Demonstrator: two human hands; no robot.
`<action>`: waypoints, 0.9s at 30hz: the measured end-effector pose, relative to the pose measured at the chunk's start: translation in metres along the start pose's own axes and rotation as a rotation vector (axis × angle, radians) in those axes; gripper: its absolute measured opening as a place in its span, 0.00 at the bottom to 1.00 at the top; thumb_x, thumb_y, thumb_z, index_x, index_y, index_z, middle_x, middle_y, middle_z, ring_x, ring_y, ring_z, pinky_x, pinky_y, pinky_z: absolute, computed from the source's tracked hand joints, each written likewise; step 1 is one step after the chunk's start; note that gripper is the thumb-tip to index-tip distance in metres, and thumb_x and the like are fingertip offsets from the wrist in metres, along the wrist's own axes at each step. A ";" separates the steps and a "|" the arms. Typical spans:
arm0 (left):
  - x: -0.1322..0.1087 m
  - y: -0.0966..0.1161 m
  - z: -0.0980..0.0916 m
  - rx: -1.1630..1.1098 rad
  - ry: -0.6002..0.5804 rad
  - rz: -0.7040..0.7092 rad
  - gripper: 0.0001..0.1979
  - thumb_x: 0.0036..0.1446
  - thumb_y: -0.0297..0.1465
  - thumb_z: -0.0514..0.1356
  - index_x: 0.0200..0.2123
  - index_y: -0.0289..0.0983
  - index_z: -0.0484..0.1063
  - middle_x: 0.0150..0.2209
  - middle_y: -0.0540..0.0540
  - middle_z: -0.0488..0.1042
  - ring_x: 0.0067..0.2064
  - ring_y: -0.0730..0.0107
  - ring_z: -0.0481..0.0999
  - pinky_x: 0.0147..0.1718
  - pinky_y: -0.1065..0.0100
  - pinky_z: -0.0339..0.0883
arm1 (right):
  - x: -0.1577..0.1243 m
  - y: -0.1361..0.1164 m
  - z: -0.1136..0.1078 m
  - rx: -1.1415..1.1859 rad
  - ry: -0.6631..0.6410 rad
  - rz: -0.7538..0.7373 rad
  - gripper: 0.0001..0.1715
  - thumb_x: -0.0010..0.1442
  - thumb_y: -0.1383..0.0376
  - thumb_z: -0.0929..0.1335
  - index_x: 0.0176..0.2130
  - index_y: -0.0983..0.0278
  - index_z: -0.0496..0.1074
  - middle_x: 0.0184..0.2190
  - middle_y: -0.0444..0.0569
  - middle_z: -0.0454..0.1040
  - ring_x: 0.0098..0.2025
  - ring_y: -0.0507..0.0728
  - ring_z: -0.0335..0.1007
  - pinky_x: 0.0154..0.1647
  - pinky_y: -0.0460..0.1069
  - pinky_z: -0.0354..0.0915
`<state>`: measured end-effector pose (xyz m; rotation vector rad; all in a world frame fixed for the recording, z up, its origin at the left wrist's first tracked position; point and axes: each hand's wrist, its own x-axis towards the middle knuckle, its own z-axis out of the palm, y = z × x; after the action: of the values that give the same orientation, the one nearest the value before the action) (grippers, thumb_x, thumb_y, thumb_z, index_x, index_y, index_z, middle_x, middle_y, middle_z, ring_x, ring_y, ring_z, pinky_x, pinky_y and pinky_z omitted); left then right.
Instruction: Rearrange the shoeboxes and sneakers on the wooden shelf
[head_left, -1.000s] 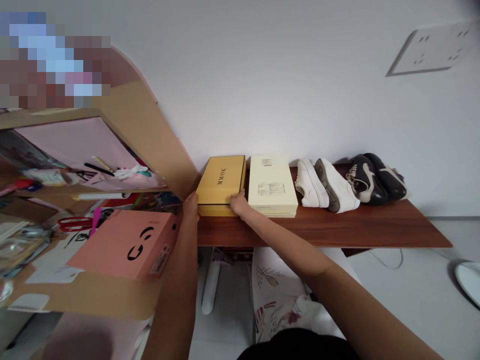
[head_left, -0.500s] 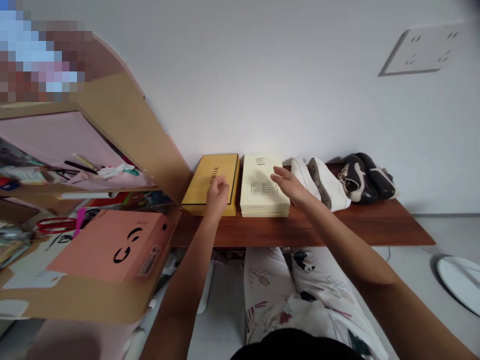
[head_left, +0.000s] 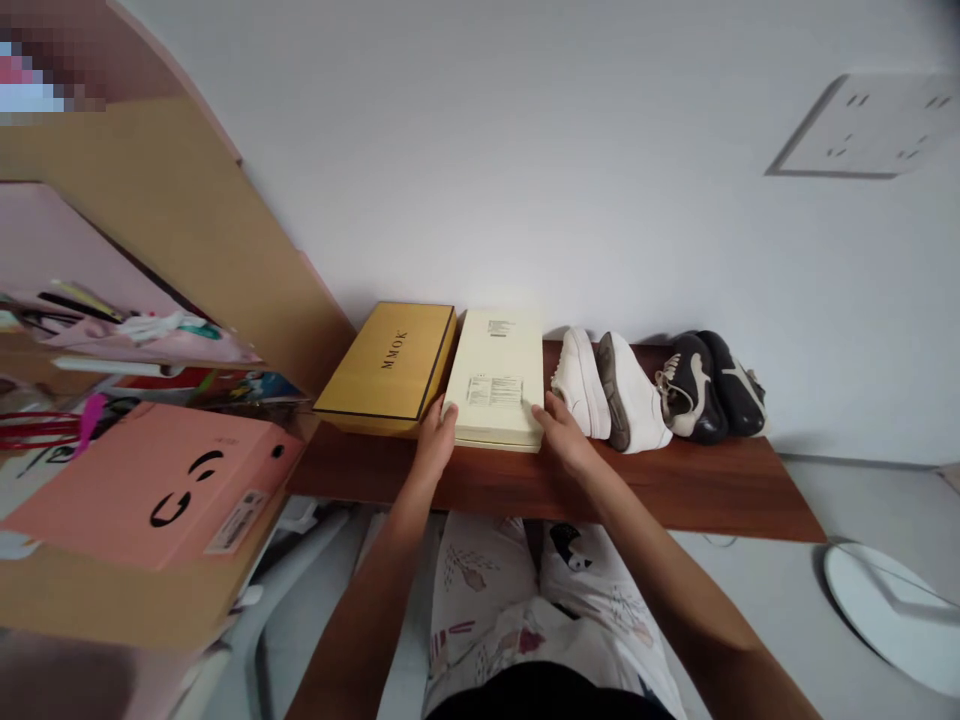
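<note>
A cream shoe box [head_left: 498, 370] with printed labels lies closed on a reddish-brown wooden board [head_left: 600, 490]. My left hand [head_left: 437, 436] grips its near left corner, thumb on the lid's edge. On the opposite side, my right hand [head_left: 561, 432] holds the near right corner, thumb also on top. Close against the left hand sits a yellow shoe box [head_left: 394, 360] lettered MMOK. To the right of the cream box stand white sneakers [head_left: 637, 395], one tipped on its side, then a pair of black shoes [head_left: 694, 385].
At left, a pink box [head_left: 157, 480] rests on a tan desk [head_left: 135, 600] with red cords and pens about it. A white wall with a socket panel [head_left: 862, 125] rises behind the board. A round white object [head_left: 892, 620] is on the floor at right.
Both hands have come down from above the boxes onto the two sides of the cream box. The left hand has left the yellow box's top. The view has shifted slightly right.
</note>
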<state>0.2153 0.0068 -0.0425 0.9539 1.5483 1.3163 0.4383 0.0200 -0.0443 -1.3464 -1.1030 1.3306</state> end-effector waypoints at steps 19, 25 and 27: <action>-0.028 0.043 0.016 0.281 0.229 0.274 0.28 0.66 0.48 0.48 0.58 0.35 0.71 0.62 0.38 0.68 0.65 0.57 0.64 0.66 0.57 0.51 | -0.021 0.033 0.008 0.234 -0.172 0.014 0.50 0.62 0.40 0.62 0.71 0.49 0.35 0.73 0.43 0.43 0.71 0.63 0.48 0.63 0.64 0.60; -0.043 0.061 0.022 0.460 0.301 0.480 0.23 0.67 0.42 0.48 0.57 0.37 0.70 0.61 0.38 0.67 0.64 0.57 0.63 0.65 0.54 0.52 | -0.020 0.044 0.020 0.195 -0.137 -0.040 0.52 0.58 0.36 0.62 0.71 0.55 0.46 0.71 0.46 0.49 0.71 0.62 0.49 0.68 0.63 0.52; -0.049 0.061 0.027 0.455 0.319 0.477 0.23 0.66 0.40 0.51 0.59 0.37 0.68 0.61 0.37 0.67 0.64 0.58 0.64 0.64 0.55 0.54 | -0.017 0.041 0.018 0.101 -0.096 -0.046 0.52 0.56 0.34 0.63 0.69 0.58 0.55 0.69 0.49 0.54 0.71 0.63 0.49 0.71 0.63 0.45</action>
<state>0.2582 -0.0207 0.0229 1.5273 2.0000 1.5256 0.4194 -0.0038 -0.0819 -1.1876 -1.1095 1.4097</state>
